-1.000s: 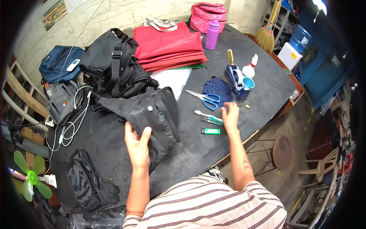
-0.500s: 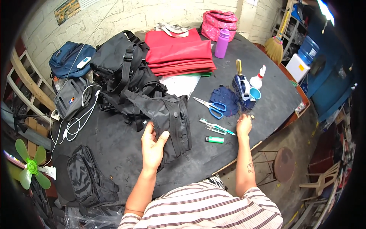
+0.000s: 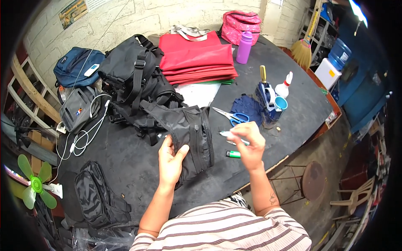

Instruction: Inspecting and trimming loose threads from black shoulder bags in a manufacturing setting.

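My left hand grips the near left edge of a black backpack, thumb on top and fingers tucked under the fabric. The bag lies with its zippered side up. Just right of it, my right hand is raised over the table with fingers curled in a pinch; anything between the fingertips is too small to make out. Below that hand lies a green lighter, partly covered, and a toothbrush, mostly hidden. Blue-handled scissors rest just beyond, beside a dark blue cloth.
A tool holder, a white bottle and a purple bottle stand at the right. Folded red fabric and piled black bags fill the back. Another black bag lies near left, by a green fan.
My right hand has lifted from beside the tool holder and moved left toward the backpack, its fingers pinched. My left hand and the bag have shifted slightly right.
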Demonstrator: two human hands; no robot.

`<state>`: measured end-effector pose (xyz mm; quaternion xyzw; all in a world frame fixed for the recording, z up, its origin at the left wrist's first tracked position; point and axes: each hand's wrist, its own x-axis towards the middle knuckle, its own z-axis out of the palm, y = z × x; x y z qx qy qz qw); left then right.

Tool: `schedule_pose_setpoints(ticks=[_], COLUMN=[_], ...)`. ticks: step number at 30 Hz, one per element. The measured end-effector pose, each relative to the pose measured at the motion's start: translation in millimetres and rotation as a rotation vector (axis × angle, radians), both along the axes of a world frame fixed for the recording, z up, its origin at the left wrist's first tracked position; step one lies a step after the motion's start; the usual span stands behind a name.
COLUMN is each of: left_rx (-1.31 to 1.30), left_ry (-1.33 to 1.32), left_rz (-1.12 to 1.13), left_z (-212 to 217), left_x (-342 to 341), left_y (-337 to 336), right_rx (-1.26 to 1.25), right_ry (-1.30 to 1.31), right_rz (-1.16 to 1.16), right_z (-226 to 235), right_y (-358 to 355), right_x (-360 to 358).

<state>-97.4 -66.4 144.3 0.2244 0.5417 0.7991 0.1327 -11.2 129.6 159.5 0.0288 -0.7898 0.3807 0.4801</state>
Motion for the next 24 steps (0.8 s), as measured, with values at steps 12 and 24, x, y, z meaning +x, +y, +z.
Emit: schedule_pose_setpoints(ticks=[12, 24], left_rx=[-0.01, 0.04], left_ry=[0.025, 0.008], left_rz=[0.0, 0.009], left_z=[0, -5], left_x=[1, -1], left_y=[-3, -1], right_rx=[0.118, 0.104], right_ry=[0.191, 0.022], right_rz=[-0.15, -0.008], right_z=[2, -8], right_y=[-3, -21], right_x=[-31, -19])
